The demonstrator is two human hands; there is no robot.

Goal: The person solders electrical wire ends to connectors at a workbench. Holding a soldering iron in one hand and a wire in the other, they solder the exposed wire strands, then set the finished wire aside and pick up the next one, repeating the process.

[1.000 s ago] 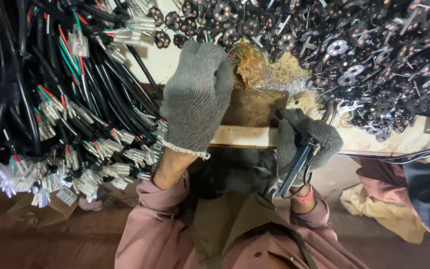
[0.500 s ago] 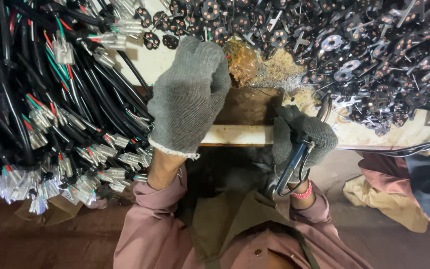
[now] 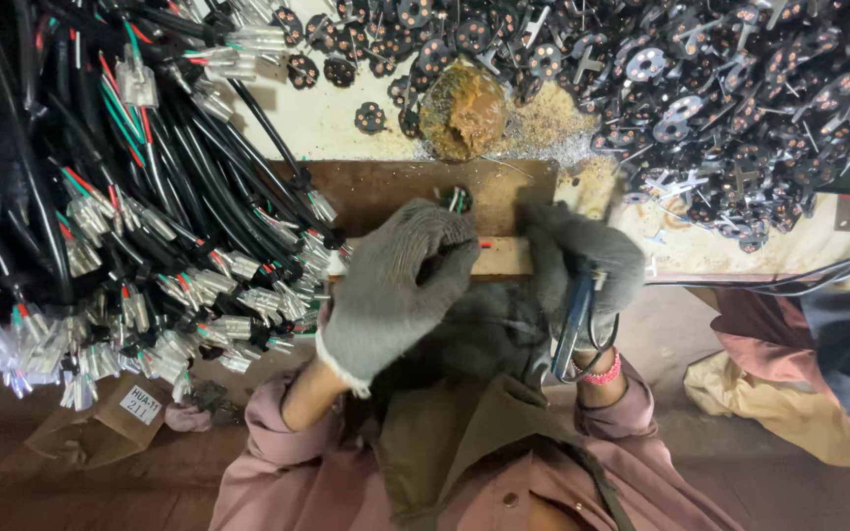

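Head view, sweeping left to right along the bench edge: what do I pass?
Bundle of black cables with stripped ends → left hand in a grey knit glove → right hand in a grey glove, gripping a blue-handled tool → heap of small black metal parts.

The left hand (image 3: 400,285) covers whatever its fingers pinch; right of it, the pliers (image 3: 575,320) show only handles (their tips buried in glove).
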